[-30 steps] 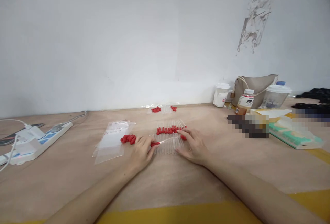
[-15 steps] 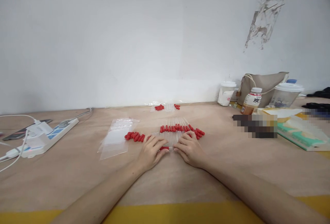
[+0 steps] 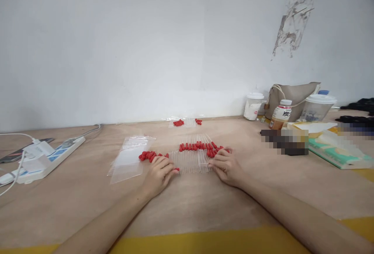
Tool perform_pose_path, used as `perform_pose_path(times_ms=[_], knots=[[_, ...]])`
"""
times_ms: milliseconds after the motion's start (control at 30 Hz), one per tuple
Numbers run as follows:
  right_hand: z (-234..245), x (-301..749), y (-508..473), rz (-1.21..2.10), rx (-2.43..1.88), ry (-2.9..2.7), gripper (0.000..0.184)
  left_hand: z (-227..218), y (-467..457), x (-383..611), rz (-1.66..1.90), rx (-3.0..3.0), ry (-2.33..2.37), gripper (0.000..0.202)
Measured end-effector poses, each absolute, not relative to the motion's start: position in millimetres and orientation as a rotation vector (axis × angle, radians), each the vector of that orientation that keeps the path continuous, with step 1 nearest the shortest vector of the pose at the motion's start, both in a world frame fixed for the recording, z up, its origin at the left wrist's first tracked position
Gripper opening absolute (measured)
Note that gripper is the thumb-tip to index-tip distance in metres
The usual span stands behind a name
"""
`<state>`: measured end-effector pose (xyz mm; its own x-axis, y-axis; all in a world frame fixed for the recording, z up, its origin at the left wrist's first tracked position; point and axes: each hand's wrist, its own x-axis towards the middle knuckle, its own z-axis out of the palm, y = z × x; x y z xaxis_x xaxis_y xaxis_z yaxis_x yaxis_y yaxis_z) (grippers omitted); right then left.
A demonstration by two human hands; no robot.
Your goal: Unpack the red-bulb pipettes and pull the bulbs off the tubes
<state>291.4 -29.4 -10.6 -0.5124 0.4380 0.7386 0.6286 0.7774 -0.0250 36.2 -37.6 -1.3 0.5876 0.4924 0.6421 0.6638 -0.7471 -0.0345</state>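
My left hand (image 3: 159, 174) is closed on a red rubber bulb (image 3: 176, 169), whose end shows past the fingertips. My right hand (image 3: 226, 168) is closed, and a thin clear glass tube (image 3: 204, 164) seems to stick out leftward from its fingers. Bare glass tubes (image 3: 187, 162) lie side by side between the hands. Behind them is a row of glass droppers with red bulbs (image 3: 193, 146), their tubes pointing to the wall. Loose red bulbs (image 3: 149, 155) lie by my left hand; more red bulbs (image 3: 212, 152) are partly hidden by my right fingers.
Clear zip bags (image 3: 128, 160) lie left of the tubes. Bagged red bulbs (image 3: 178, 123) rest near the wall. A power strip (image 3: 58, 156) with chargers is at left. At right stand a lidded cup (image 3: 253, 108), a bottle (image 3: 281, 115), a bag (image 3: 295, 96) and a tissue pack (image 3: 336, 150).
My hands have moved apart, the left one leftward with the red bulb, the right one rightward. More of the bare glass tubes between them now shows. The view has shifted slightly.
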Motion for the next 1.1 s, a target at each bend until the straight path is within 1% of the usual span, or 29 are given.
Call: perform_pose_path(times_ms=[67,167,267,400,467,567,667,800,900,967,1100], knots=[[-9.1,297.5,-24.7,-0.269,-0.895,-2.109,0.02,-3.0,-35.1,28.8,-1.012,-2.572,-0.985,0.012],[-8.8,295.5,-19.7,-0.147,-1.05,-1.99,0.023,-1.0,-31.1,25.0,-1.177,-2.582,-1.076,0.017],[-10.0,286.9,-19.5,-0.076,-1.128,-1.935,0.022,8.8,-26.3,21.1,-1.289,-2.437,-1.289,0.023],[-5.9,280.0,-19.7,-0.056,-1.19,-1.892,0.021,24.6,-17.8,-4.1,-1.317,-2.223,-1.621,0.028],[-1.1,277.2,-17.3,-0.088,-1.191,-1.912,0.021,27.9,-12.3,-21.8,-1.345,-2.142,-1.78,0.029],[3.7,269.5,-10.6,-0.232,-1.17,-1.965,0.022,25.2,-3.1,-43.1,-1.428,-2.101,-1.931,0.032],[0.1,258.2,-4.5,-0.399,-1.153,-1.994,0.02,19.4,3.8,-52.1,-1.469,-2.028,-1.987,0.028],[-9.9,246.4,-3.7,-0.512,-1.155,-2.044,0.02,19.0,6.1,-50.0,-1.405,-1.999,-1.976,0.023],[-12.4,244.0,-7.8,-0.456,-1.168,-2.061,0.016,22.8,4.8,-43.8,-1.268,-2.052,-1.967,0.016],[-11.6,244.7,-11.0,-0.402,-1.179,-2.073,0.012,24.6,3.6,-38.8,-1.181,-2.085,-1.969,0.016],[-9.8,246.4,-15.8,-0.383,-1.183,-2.127,0.018,25.0,0.6,-27.4,-1.045,-2.157,-1.925,0.019]])
